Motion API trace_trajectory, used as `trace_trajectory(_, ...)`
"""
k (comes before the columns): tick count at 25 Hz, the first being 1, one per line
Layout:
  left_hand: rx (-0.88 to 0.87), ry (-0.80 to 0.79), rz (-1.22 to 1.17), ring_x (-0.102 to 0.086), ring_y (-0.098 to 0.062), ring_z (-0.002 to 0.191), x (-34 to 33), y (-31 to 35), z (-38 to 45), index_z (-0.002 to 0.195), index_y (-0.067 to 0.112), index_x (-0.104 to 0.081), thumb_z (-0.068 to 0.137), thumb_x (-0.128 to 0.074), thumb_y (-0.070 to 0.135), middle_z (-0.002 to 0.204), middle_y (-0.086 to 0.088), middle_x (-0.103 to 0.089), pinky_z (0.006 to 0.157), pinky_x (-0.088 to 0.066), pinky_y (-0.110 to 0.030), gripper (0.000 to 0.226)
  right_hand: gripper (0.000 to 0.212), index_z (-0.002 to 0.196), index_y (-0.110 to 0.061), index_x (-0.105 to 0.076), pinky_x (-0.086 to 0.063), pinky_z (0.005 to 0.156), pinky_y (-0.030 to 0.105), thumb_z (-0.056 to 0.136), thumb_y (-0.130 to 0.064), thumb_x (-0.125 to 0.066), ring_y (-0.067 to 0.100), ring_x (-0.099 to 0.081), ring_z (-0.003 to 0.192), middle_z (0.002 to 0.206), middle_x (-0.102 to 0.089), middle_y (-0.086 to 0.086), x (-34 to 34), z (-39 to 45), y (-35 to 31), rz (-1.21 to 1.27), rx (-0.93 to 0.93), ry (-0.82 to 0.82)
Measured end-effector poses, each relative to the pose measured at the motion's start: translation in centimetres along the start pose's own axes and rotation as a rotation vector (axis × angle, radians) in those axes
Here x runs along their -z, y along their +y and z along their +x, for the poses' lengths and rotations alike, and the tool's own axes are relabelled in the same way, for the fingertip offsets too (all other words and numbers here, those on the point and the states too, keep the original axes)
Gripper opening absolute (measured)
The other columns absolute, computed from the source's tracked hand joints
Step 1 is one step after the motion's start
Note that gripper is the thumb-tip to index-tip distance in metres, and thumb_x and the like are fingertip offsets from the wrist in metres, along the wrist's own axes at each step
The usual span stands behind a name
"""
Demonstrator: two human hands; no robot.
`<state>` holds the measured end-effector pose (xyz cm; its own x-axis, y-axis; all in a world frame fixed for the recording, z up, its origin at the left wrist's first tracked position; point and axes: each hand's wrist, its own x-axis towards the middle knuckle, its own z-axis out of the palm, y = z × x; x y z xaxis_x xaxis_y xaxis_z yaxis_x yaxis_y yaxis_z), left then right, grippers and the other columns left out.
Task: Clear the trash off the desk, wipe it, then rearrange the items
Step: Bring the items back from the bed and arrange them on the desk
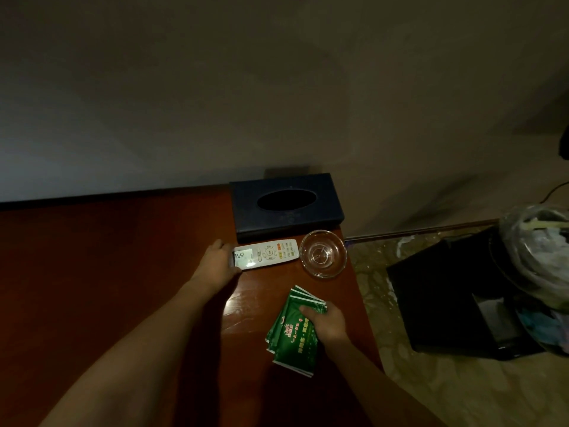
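Rearranging looks underway: left hand grips the remote by its end, right hand pinches green packets; next, square both neatly.

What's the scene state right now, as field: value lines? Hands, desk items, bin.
left hand: grips display end of white remote
right hand: holds stack of green packets, thumb on top
tissue box: dark, at desk's back corner, behind the remote
glass ashtray: right of remote, near desk edge
desk: reddish wood, against the wall
trash bag: full, on the floor right of desk
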<state>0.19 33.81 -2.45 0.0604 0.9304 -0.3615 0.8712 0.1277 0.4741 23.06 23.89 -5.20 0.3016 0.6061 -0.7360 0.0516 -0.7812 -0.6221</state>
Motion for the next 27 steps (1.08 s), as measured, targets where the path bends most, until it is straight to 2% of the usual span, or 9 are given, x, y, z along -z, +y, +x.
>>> trace_trajectory(5, 0.165, 0.100, -0.320, -0.051, -0.020, 0.107, -1.8, 0.6, -4.5, 0.131, 0.009, -0.045, 0.080, -0.072, 0.025, 0.119, -0.007, -0.048, 0.095, -0.047, -0.035, 0.060, 0.029, 0.107, 0.002, -0.063, -0.055, 0.073, 0.035, 0.080, -0.003, -0.070, 0.025, -0.066, 0.078, 0.090, -0.069, 0.013, -0.1, -1.2, -1.1, 0.221, 0.011, -0.045)
trace_trajectory(7, 0.276, 0.008, -0.632, -0.056, -0.017, 0.097, -2.8, 1.0, -7.4, 0.129, 0.009, -0.047, 0.077, -0.074, 0.029, 0.111, -0.004, -0.054, 0.084, -0.052, -0.033, 0.062, 0.029, 0.109, 0.002, -0.063, -0.054, 0.069, 0.032, 0.080, -0.001, -0.069, 0.024, -0.066, 0.076, 0.092, -0.069, 0.014, -0.8, -1.8, -1.9, 0.359, 0.043, -0.058)
trace_trajectory(9, 0.352, -0.146, -0.933, -0.060, -0.019, 0.095, -3.1, 1.4, -10.1, 0.130, 0.010, -0.045, 0.076, -0.076, 0.028, 0.114, -0.008, -0.056, 0.083, -0.055, -0.035, 0.065, 0.028, 0.109, -0.004, -0.062, -0.053, 0.067, 0.031, 0.081, -0.002, -0.068, 0.023, -0.066, 0.079, 0.097, -0.069, 0.014, -1.7, -2.9, -2.8, 0.442, 0.088, -0.092)
trace_trajectory(11, 0.349, -0.308, -1.064, -0.066, -0.018, 0.086, -3.2, 1.9, -12.2, 0.127, 0.009, -0.046, 0.080, -0.072, 0.015, 0.108, -0.009, -0.062, 0.071, -0.056, -0.028, 0.053, 0.030, 0.110, -0.009, -0.060, -0.051, 0.065, 0.029, 0.082, -0.005, -0.068, 0.021, -0.067, 0.083, 0.099, -0.069, 0.011, -2.3, -4.3, -3.4, 0.495, 0.131, -0.115)
trace_trajectory(15, 0.317, -0.249, -1.033, -0.065, -0.014, 0.078, -3.1, 3.3, -13.5, 0.120, 0.011, -0.051, 0.082, -0.067, 0.004, 0.097, -0.002, -0.065, 0.058, -0.051, -0.019, 0.041, 0.036, 0.116, -0.008, -0.057, -0.053, 0.067, 0.032, 0.082, -0.008, -0.068, 0.024, -0.067, 0.088, 0.103, -0.068, 0.012, -2.6, -6.2, -3.1, 0.534, 0.159, -0.125)
trace_trajectory(18, 0.286, -0.208, -0.918, -0.063, -0.011, 0.079, -2.3, 3.5, -13.5, 0.112, 0.014, -0.051, 0.085, -0.063, 0.006, 0.098, 0.001, -0.062, 0.055, -0.049, -0.014, 0.031, 0.037, 0.114, -0.018, -0.055, -0.055, 0.072, 0.032, 0.082, -0.004, -0.067, 0.023, -0.065, 0.093, 0.106, -0.065, 0.007, -1.3, -6.7, -3.2, 0.427, 0.256, -0.153)
trace_trajectory(22, 0.214, -0.134, -0.806, -0.064, -0.015, 0.093, -1.8, 3.0, -13.1, 0.112, 0.014, -0.053, 0.085, -0.062, 0.004, 0.109, -0.003, -0.063, 0.067, -0.057, -0.023, 0.030, 0.035, 0.110, -0.023, -0.057, -0.054, 0.085, 0.033, 0.084, 0.000, -0.063, 0.018, -0.061, 0.103, 0.107, -0.064, 0.000, 0.2, -6.6, -3.4, 0.079, 0.394, -0.282)
trace_trajectory(25, 0.138, -0.060, -0.670, -0.061, -0.004, 0.084, -1.4, 3.4, -12.8, 0.107, 0.019, -0.053, 0.085, -0.061, 0.003, 0.100, 0.004, -0.062, 0.059, -0.051, -0.014, 0.029, 0.036, 0.117, -0.024, -0.061, -0.049, 0.094, 0.037, 0.083, -0.015, -0.068, 0.016, -0.055, 0.110, 0.108, -0.062, -0.003, 0.1, -5.9, -2.7, -0.260, 0.477, -0.165)
trace_trajectory(27, 0.102, -0.021, -0.565, -0.059, -0.002, 0.085, -1.4, 3.3, -12.4, 0.103, 0.021, -0.053, 0.086, -0.060, 0.004, 0.099, 0.004, -0.061, 0.064, -0.051, -0.015, 0.025, 0.035, 0.117, -0.027, -0.062, -0.046, 0.098, 0.038, 0.083, -0.024, -0.070, 0.017, -0.053, 0.106, 0.108, -0.054, 0.000, -0.1, -5.5, -2.2, -0.419, 0.467, -0.064)
